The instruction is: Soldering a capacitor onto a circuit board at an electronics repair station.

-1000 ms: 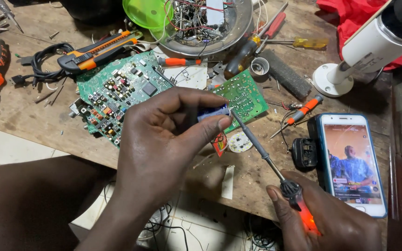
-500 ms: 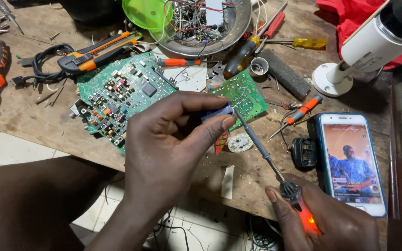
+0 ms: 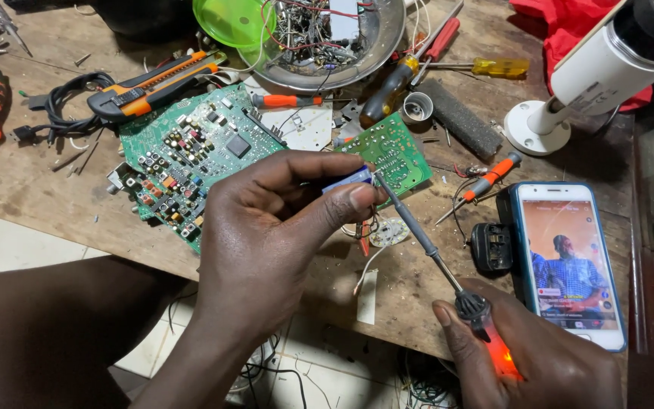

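Iron tip [image 3: 378, 182] touches the, seemingly, blue part [image 3: 348, 180] pinched in left hand [image 3: 266, 235].

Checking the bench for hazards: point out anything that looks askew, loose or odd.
The large green board hangs partly over the bench edge. The phone lies beside the soldering iron held in the right hand, whose tip meets the small blue part pinched by the left hand. Loose tools crowd the bench.
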